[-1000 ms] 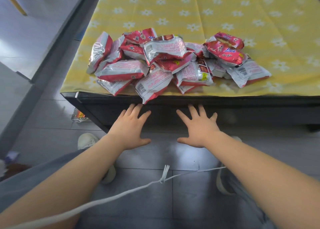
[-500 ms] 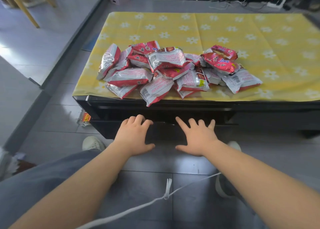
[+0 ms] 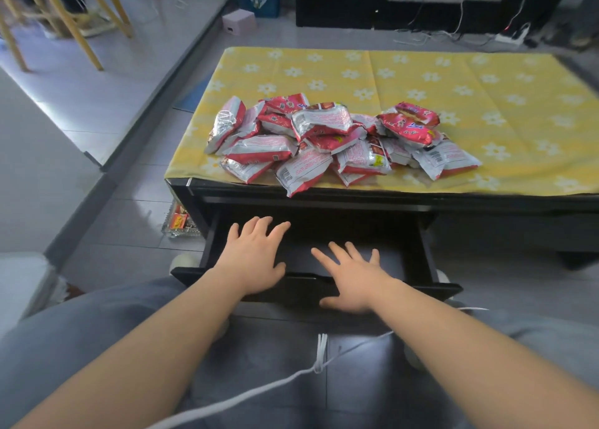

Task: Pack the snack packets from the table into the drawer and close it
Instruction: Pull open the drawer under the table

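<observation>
Several red and silver snack packets [image 3: 337,143] lie in a heap on the near part of the yellow flowered cloth [image 3: 421,81] covering the low black table. Below the table's front edge a black drawer [image 3: 428,253] stands pulled out, and its dark inside shows nothing in it. My left hand [image 3: 256,256] hovers over the drawer's left half with fingers spread. My right hand [image 3: 353,279] rests over the drawer's front panel, fingers apart, thumb at the panel's near edge. Neither hand holds a packet.
A glass tray with small orange items [image 3: 178,224] sits on the floor left of the table. A white cord [image 3: 321,354] runs across my lap. Wooden chair legs [image 3: 64,23], a pink box [image 3: 240,21] and a black cabinet [image 3: 421,0] stand farther back.
The drawer was shut before and has slid out toward me. Both hands drew back with it, and the view rose and pulled away from the table.
</observation>
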Demonstrator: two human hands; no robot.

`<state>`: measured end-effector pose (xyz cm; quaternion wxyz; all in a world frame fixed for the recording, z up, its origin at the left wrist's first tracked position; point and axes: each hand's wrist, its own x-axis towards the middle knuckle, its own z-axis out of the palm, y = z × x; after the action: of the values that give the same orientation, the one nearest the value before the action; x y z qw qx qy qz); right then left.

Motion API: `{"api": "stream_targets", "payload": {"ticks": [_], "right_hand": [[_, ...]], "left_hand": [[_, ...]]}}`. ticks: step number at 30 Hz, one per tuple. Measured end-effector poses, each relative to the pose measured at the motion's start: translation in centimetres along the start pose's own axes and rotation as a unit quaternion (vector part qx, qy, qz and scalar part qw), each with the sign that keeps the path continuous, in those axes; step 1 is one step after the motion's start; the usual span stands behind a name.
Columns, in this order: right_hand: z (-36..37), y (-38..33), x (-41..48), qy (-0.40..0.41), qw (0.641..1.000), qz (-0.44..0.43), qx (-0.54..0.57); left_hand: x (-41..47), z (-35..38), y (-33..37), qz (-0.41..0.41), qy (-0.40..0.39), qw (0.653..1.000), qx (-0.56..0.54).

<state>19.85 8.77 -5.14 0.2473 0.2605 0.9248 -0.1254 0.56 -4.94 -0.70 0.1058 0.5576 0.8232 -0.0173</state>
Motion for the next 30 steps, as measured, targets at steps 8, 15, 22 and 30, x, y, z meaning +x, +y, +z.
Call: {"api": "stream_targets", "payload": {"ticks": [8,15,22,30], "right_hand": [[2.6,-0.9,-3.1,-0.103,0.994,0.041,0.022],[3.1,-2.1,-6.2,-0.141,0.989,0.028,0.031],[3.4,-3.4,-9.4,-0.200,0.979,0.018,0.023],[4.1,-4.2,-10.9,-0.248,0.968,0.013,0.037]], "left_hand": [[-2.8,-1.0,-1.0,-0.018,0.019,0.999,-0.019],[-4.6,-1.5,-0.5,-0.015,0.032,0.999,-0.019],[-6.0,-0.9,-0.3,-0.003,0.041,0.999,-0.020],[-6.9,-0.2,0.4,0.006,0.026,0.999,-0.019]]}}
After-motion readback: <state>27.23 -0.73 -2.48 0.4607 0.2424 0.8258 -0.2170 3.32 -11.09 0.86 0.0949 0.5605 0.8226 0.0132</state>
